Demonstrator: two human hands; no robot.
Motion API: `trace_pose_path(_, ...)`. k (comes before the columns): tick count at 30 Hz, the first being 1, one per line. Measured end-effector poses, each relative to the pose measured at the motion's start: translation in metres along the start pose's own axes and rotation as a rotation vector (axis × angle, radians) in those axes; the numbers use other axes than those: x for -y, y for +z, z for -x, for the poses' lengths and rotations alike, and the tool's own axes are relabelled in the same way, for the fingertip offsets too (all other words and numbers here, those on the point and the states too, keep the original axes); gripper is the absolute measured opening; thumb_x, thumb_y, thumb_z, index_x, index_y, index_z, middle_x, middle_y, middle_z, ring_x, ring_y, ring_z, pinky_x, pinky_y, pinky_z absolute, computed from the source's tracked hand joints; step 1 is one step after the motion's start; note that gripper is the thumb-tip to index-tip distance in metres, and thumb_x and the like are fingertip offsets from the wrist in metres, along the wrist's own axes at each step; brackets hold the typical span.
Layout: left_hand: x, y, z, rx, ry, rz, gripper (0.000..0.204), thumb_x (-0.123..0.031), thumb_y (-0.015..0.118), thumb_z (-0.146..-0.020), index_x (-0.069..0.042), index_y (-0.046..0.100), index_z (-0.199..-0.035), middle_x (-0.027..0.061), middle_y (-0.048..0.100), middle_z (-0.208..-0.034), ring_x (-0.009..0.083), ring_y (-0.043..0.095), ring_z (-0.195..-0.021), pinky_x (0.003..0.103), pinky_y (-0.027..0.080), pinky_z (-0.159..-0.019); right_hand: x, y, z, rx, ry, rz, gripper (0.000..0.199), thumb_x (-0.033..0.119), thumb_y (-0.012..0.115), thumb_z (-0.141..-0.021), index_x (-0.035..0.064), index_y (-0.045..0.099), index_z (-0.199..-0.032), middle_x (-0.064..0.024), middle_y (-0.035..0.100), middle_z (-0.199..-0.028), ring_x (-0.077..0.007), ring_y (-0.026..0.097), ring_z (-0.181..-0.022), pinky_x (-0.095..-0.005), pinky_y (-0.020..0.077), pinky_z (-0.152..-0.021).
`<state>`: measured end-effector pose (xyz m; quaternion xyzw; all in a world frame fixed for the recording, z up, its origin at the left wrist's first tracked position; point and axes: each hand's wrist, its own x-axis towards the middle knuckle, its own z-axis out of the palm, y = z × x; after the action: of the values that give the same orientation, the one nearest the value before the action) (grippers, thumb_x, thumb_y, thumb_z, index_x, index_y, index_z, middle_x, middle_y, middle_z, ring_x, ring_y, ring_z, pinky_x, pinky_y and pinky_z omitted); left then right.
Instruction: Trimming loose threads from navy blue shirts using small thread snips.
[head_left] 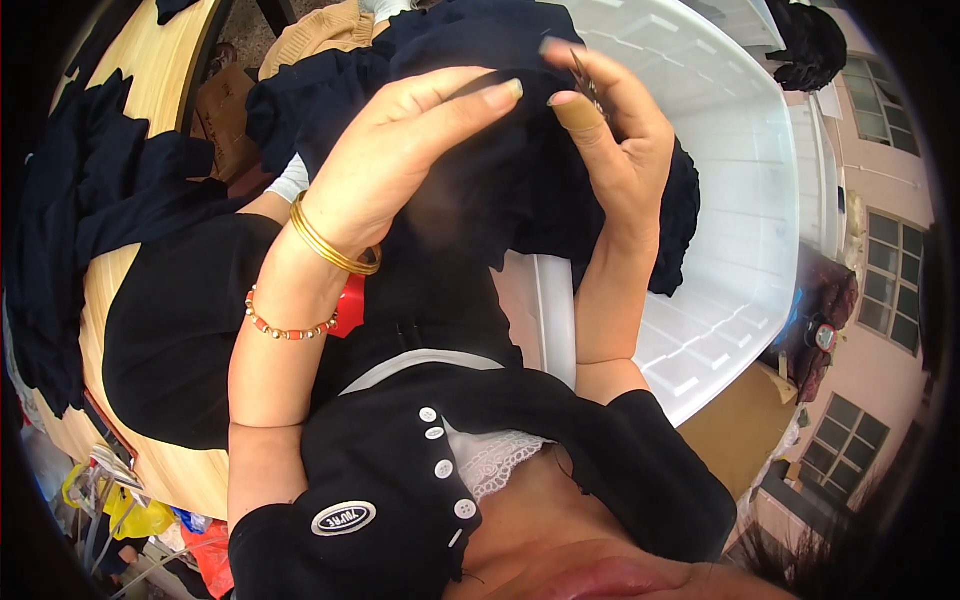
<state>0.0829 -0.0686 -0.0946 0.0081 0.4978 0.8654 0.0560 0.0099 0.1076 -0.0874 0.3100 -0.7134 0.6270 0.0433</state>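
Observation:
My left hand (400, 125) is closed in a pinch, thumb against fingers, on a fold of dark navy cloth (470, 190). The cloth drapes down over my lap and away from me. To its right, my right hand (635, 140) is curled around small dark thread snips (590, 88), whose pointed blades show beside the thumb. A tan wrap (578, 113) covers part of that thumb. A short gap separates the two hands. Some fingers of both hands are hidden behind the thumbs or the cloth.
A large white plastic tub (730, 210) stands at the right, with dark cloth against its near side. On the left, more navy garments (70, 240) lie over a light wooden table (190, 480). A cardboard box (225, 115) and a tan knitted piece (315, 38) are farther off.

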Motion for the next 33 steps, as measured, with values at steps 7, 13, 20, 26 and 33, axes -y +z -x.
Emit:
trace_pose_path(7,0.003,-0.031,0.003,-0.073,-0.052,0.016,0.031,-0.009,0.058,-0.093,0.000,0.059,-0.122,0.0032,0.067,-0.111,0.0080,0.061,-0.100,0.022,0.045,-0.092,-0.003,-0.021,0.005,-0.266,-0.053,0.102,0.011,0.005,0.072,-0.085,-0.0024,0.065,-0.089,0.0022,0.060,-0.080,-0.0025,0.050,-0.068,-0.0156,0.0380,-0.060)
trace_pose_path(13,0.001,-0.021,0.006,0.043,-0.031,0.033,0.029,-0.006,0.058,-0.092,0.001,0.060,-0.121,0.0047,0.067,-0.109,0.0087,0.063,-0.099,0.021,0.046,-0.091,0.010,-0.002,-0.002,0.007,0.084,-0.036,0.036,0.008,0.075,-0.081,-0.0014,0.064,-0.114,0.0064,0.045,-0.071,-0.0016,0.039,-0.064,-0.0154,0.0325,-0.059)
trace_pose_path(20,0.002,-0.026,0.008,-0.031,0.054,-0.073,0.028,-0.008,0.062,-0.090,0.002,0.062,-0.116,0.0019,0.067,-0.104,0.0076,0.062,-0.095,0.020,0.047,-0.086,0.001,-0.010,0.003,-0.051,0.084,0.046,0.018,0.010,0.079,-0.079,0.0023,0.063,-0.079,0.0082,0.053,-0.068,0.0006,0.040,-0.059,-0.0151,0.0291,-0.053)
trace_pose_path(26,0.001,-0.025,0.010,-0.144,-0.023,-0.050,0.026,-0.010,0.062,-0.091,0.000,0.064,-0.115,0.0040,0.068,-0.105,0.0091,0.063,-0.097,0.020,0.046,-0.087,0.003,-0.013,0.002,-0.153,0.002,0.177,0.017,0.009,0.079,-0.079,0.0022,0.064,-0.084,0.0065,0.056,-0.069,-0.0006,0.045,-0.062,-0.0145,0.0345,-0.057)
trace_pose_path(33,-0.006,-0.013,0.015,-0.119,0.064,-0.065,0.026,-0.011,0.061,-0.092,0.000,0.064,-0.116,0.0034,0.068,-0.104,0.0077,0.062,-0.095,0.019,0.046,-0.084,0.024,-0.007,0.003,0.112,-0.300,0.419,0.038,0.006,0.081,-0.071,0.0071,0.071,-0.107,-0.0037,0.060,-0.084,-0.0098,0.056,-0.069,-0.0209,0.0473,-0.060)
